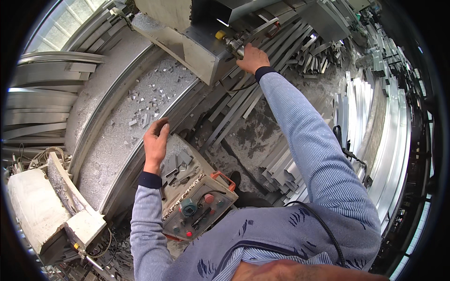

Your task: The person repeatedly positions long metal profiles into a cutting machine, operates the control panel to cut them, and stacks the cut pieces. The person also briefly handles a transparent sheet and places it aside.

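Note:
My right hand (254,59) reaches forward with its fingers and thumb around the end of a silver metal cylinder (240,50). That cylinder sits by a yellow-capped fitting (220,35) on the saw-like machine head (199,49). Farther left, my left hand (155,142) hovers near the rail of the machine bed, its fingers loosely bent, the thumb apart and nothing visible in it. Just below it stands a control box (199,210) with red and green buttons and a green knob. Small dark metal profile pieces (176,166) lie on its top.
Small silver offcuts (150,96) and metal shavings litter the machine bed (101,136). Long aluminium profiles (356,107) are stacked at the right, and more lie under the machine head. A second cream machine head (37,206) stands at the lower left. A black cable (323,222) crosses my body.

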`<action>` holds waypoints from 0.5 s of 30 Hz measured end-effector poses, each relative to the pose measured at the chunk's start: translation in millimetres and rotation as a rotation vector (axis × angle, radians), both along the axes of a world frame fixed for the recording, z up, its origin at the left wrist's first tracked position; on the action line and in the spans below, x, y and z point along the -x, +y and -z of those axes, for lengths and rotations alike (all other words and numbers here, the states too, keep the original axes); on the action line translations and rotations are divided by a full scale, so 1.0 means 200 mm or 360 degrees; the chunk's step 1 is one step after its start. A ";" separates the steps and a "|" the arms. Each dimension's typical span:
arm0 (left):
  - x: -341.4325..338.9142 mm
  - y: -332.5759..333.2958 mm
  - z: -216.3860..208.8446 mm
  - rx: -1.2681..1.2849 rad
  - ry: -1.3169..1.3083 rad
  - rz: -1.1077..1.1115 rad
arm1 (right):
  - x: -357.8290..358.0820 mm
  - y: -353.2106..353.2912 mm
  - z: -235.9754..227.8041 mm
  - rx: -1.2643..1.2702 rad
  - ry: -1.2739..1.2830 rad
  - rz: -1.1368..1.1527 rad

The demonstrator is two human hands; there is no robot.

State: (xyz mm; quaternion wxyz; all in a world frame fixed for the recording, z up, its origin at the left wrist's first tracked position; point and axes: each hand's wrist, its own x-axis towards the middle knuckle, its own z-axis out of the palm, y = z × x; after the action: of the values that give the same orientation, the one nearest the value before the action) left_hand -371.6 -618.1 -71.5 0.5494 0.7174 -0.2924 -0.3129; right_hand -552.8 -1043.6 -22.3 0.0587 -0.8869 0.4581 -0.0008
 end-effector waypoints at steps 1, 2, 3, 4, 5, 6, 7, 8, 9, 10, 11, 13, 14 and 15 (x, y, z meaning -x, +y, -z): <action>-0.05 -0.21 0.01 -0.0015 -0.0015 0.0082 | -0.02 -0.02 0.00 -0.0021 0.0012 0.0003; -0.11 -0.42 0.01 0.0068 -0.0037 0.0176 | -0.04 -0.03 0.00 -0.0020 0.0033 -0.0008; -0.16 -0.64 0.01 0.0097 -0.0064 0.0203 | -0.05 -0.03 -0.01 -0.0012 0.0042 -0.0026; -0.20 -0.86 -0.01 0.0206 -0.0034 0.0226 | -0.06 -0.03 -0.02 -0.0010 0.0044 -0.0045; -0.23 -1.08 -0.02 0.0270 -0.0131 0.0241 | -0.07 -0.04 -0.02 -0.0022 0.0066 -0.0049; -0.26 -1.29 -0.05 0.0294 -0.0251 0.0227 | -0.07 -0.04 -0.03 -0.0030 0.0084 -0.0048; -0.29 -1.50 -0.08 0.0287 -0.0232 0.0239 | -0.07 -0.04 -0.04 -0.0036 0.0099 -0.0038; -0.31 -1.69 -0.11 0.0303 -0.0262 0.0229 | -0.07 -0.03 -0.04 -0.0021 0.0099 -0.0050; -0.31 -1.86 -0.13 0.0276 -0.0285 0.0225 | -0.07 -0.04 -0.04 -0.0045 0.0089 -0.0042; -0.30 -2.00 -0.14 0.0306 -0.0412 0.0218 | -0.07 -0.04 -0.04 -0.0073 0.0078 -0.0031; -0.31 -2.12 -0.14 0.0282 -0.0544 0.0202 | -0.08 -0.04 -0.04 -0.0093 0.0056 -0.0033; -0.31 -2.37 -0.15 0.0100 -0.0587 0.0240 | -0.09 -0.04 -0.03 -0.0072 0.0157 0.0006; -0.31 -2.48 -0.15 0.0004 -0.0610 0.0270 | -0.10 -0.04 -0.03 -0.0083 0.0170 0.0016; -0.30 -2.57 -0.14 0.0010 -0.0558 0.0303 | -0.10 -0.05 -0.04 -0.0085 0.0185 0.0041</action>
State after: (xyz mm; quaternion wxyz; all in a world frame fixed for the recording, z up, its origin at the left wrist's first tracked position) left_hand -310.9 -1132.2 -44.1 0.4603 0.7283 -0.4511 -0.2329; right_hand -532.9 -1052.9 -14.7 0.0555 -0.8777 0.4720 0.0622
